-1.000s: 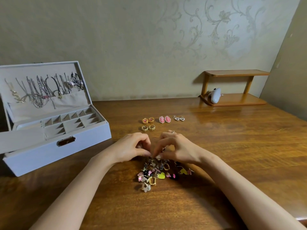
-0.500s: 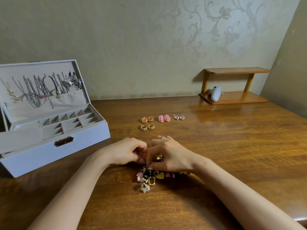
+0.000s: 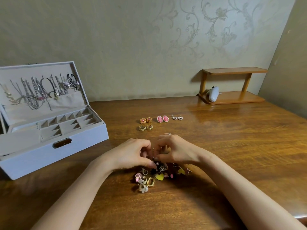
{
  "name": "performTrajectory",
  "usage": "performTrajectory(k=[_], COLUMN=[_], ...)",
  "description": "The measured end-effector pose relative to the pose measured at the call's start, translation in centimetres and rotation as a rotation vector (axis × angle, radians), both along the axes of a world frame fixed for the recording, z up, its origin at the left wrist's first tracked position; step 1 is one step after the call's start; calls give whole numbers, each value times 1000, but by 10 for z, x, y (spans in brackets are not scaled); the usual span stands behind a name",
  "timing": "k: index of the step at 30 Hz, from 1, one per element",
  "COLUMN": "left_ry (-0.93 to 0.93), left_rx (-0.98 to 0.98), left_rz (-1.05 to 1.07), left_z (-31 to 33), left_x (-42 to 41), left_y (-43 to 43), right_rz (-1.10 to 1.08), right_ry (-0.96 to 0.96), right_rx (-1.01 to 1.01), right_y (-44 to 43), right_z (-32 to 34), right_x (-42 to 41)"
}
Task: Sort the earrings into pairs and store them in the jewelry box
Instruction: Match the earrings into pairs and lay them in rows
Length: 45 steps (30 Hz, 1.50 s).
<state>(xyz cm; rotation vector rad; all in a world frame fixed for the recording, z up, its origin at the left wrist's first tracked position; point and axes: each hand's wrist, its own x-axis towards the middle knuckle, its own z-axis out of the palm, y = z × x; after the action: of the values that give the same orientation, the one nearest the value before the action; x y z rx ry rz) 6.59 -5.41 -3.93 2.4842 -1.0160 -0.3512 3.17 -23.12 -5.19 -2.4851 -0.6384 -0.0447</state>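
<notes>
A heap of mixed earrings [image 3: 157,175] lies on the wooden table [image 3: 232,155] in front of me. My left hand [image 3: 132,153] and my right hand [image 3: 174,150] hover over its far edge, fingers curled and fingertips close together among the earrings; what each pinches is hidden. Further back, pairs lie in rows: orange-gold studs [image 3: 145,120], pink ovals [image 3: 162,119], pearl hearts [image 3: 177,117] and gold hoops [image 3: 146,127]. The pale jewelry box [image 3: 54,146] stands open at the left, with several bare compartments [image 3: 69,121].
Necklaces hang inside the box lid [image 3: 39,90]. A small wooden shelf [image 3: 232,85] stands at the back right against the wall, with a white object [image 3: 213,96] on its lower board. A second wall rises close on the right.
Both hands dipped toward me into the heap and stay there, fingertips working together. The sorted pairs and the box have not moved.
</notes>
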Motion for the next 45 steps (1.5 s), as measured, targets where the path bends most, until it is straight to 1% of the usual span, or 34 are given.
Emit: performTrajectory(k=[5,8,12,17,21,23,26,31,37,39,41,43,45], left_ry=[-58,-43,-11,-101,-220,-240,-248,-220,-68,-3,51,116,186], left_rx=[26,25,-8,-36,-42,-16,12,-33,-226,-311,-387,-458,-520], left_rz=[-30,-25,1,-11,24,30,20,13,78,115,169,227,280], left_z=[-3,-1,2,-3,-17,-22,-25,-20,-14,-12,-10,-9,-10], left_x=[-2,-2,1,2,-1,0,1,2,9,10,9,8,8], left_y=[-4,-2,4,0,-13,-15,-15,-12,-4,-2,-2,-4,-9], right_rz=[4,-19,-6,22,59,70,77,77,90,99,87,42,-41], right_ry=[68,85,110,126,271,342,377,413,386,383,371,339,304], right_rx=[13,10,62,10,-10,-36,-103,-208,-221,-181,-73,81,277], right_y=[-7,-12,-18,-19,-25,-23,-18,-14,-15,-18,-22,-28,-33], right_z=[2,5,13,13,19,20,21,23,19,21,27,31,30], right_x=[0,-2,-4,-6,-8,-10,-12,-15,-12,-13,-15,-16,-12])
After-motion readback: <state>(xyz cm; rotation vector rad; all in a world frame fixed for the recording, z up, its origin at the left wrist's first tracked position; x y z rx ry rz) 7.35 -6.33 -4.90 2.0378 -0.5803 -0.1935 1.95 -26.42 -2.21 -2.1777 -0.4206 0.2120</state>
